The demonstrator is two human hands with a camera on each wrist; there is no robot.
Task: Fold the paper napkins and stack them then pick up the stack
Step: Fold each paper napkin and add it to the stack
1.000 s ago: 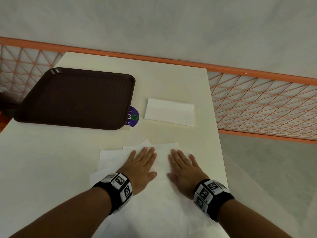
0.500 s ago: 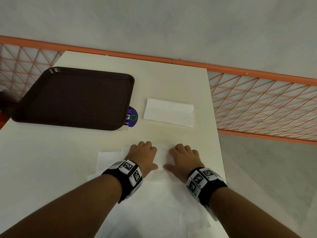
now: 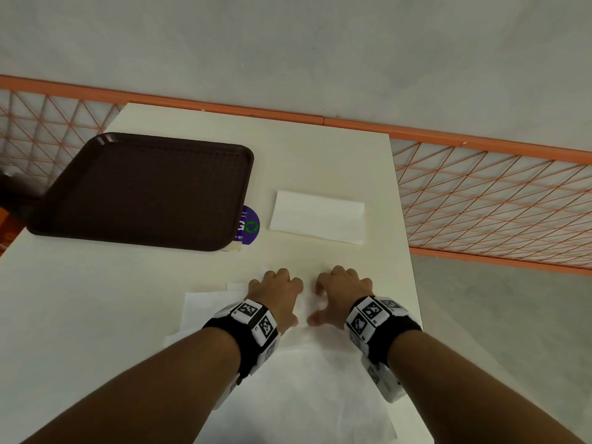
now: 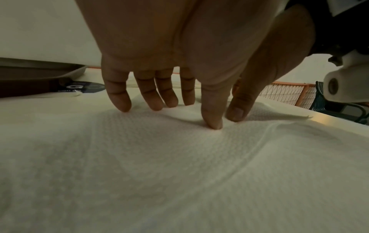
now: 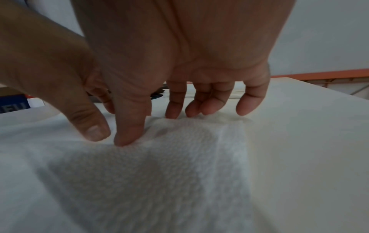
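Nearest: open napkin (image 3: 307, 389) lies flat on the table (image 3: 96, 299), its near part running back under both forearms. More loose sheets (image 3: 205, 307) poke out from beneath it, just outboard of the left wrist.

At the grip: left hand (image 3: 276, 294) and right hand (image 3: 344, 293) sit side by side on the napkin's far edge, fingers arched, tips down on the paper. Left fingertips (image 4: 212, 124) dimple the sheet; right thumb and forefinger (image 5: 127, 138) look close together with paper ridged beside them. Cannot tell whether either hand has actually pinched the edge or only presses on it.

Judgement: step in hand is taking up the far edge to fold it. To do it well, catch only the top layer, lift both corners evenly, bring edge onto edge, then crease with flat fingers. Thin embossed paper; a hard drag would probably bunch or tear it.

Beyond the fingertips: folded napkin (image 3: 318, 221) lies well apart, the likely stack base. Farther left of it, a brown tray (image 3: 144, 190) over a purple sticker (image 3: 250, 224).
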